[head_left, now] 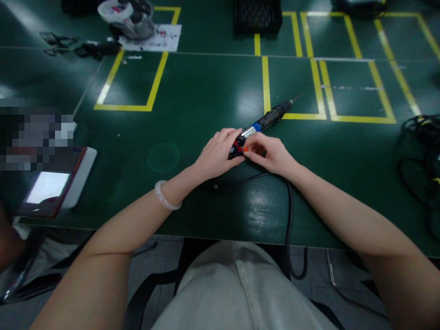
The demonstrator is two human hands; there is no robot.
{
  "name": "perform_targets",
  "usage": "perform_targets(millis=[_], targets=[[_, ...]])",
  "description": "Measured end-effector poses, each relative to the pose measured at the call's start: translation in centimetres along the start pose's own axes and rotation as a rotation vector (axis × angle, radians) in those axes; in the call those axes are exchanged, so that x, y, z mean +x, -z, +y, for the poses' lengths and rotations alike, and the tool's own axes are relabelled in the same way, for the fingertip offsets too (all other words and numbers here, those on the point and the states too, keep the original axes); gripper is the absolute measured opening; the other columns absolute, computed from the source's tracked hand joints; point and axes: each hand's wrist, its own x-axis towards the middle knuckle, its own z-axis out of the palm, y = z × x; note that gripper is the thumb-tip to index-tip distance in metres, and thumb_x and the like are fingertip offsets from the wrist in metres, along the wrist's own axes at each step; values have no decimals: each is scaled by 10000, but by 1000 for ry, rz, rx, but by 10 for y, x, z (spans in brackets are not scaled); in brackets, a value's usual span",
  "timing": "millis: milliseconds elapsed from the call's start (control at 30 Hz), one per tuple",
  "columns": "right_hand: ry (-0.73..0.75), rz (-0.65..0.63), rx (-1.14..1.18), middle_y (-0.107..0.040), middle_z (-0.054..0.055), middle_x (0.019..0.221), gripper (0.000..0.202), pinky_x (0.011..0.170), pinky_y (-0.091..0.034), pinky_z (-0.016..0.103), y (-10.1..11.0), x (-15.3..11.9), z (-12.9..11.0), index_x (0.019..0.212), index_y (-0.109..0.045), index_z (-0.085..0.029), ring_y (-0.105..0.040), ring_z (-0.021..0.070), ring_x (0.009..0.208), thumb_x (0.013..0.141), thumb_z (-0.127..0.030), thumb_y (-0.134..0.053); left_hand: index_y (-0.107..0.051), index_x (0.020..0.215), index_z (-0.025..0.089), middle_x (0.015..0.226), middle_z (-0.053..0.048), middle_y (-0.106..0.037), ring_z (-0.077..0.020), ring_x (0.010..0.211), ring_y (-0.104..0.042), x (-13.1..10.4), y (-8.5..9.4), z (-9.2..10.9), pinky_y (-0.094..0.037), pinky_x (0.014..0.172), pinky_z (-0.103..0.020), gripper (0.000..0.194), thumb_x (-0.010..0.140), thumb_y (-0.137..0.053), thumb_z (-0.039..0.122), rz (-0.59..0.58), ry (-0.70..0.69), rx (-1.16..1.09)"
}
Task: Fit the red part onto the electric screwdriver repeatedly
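An electric screwdriver (270,120) with a black, blue and silver body lies slantwise on the green table, its thin bit pointing away to the upper right. My left hand (218,153) is wrapped over its rear end, which shows some red and black parts between the fingers. Close beside it, my right hand (271,153) pinches a small orange piece (245,149) at that rear end; whether the piece is attached to the screwdriver is hidden by the fingers. A black cable (289,215) runs beneath my right wrist and over the table's front edge.
Yellow tape outlines (151,94) mark the green table (199,82). A black crate (257,17) and a clear container (137,20) on a white paper stand at the back. Left is a tablet-like device (48,188); right, a tangle of cables (428,156).
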Motion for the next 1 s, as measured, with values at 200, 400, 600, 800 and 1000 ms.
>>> perform_targets(millis=[200,400,600,800,1000], targets=[[203,-93,-420,-675,72,1000,180,712,-450,282,2,-5,0,1040,-643,-211,-634,189,864,1032,-292,-482,-409,1502,117,1433,-192,-482,-359,1273,-495,0,-1,-1,-427,1071,-480,701,895,-653,370,-1,-17,23],[244,-119,-500,-687,64,925,240,673,-428,261,6,-4,-2,1058,-690,-188,-635,171,799,1032,-319,-491,-399,1499,96,1450,-200,-476,-361,1264,-491,1,0,2,-416,1054,-471,758,888,-677,448,-24,13,74],[187,-109,-423,-711,55,878,253,637,-416,254,8,-6,-5,1035,-713,-178,-628,152,703,1009,-335,-516,-431,1478,94,1407,-191,-518,-354,1200,-514,1,-1,6,-428,995,-453,725,926,-636,517,-9,49,129],[103,-24,-248,-697,12,784,208,621,-423,236,6,-4,-1,1023,-710,-176,-580,115,605,978,-305,-554,-494,1404,105,1331,-176,-563,-341,1152,-530,1,1,10,-423,967,-440,538,995,-581,444,1,68,194],[9,84,-99,-619,-28,660,215,586,-410,244,10,-3,6,1001,-682,-188,-545,111,551,987,-358,-552,-529,1346,82,1265,-204,-575,-378,1149,-524,4,7,14,-397,995,-468,519,980,-638,434,-15,60,299]])
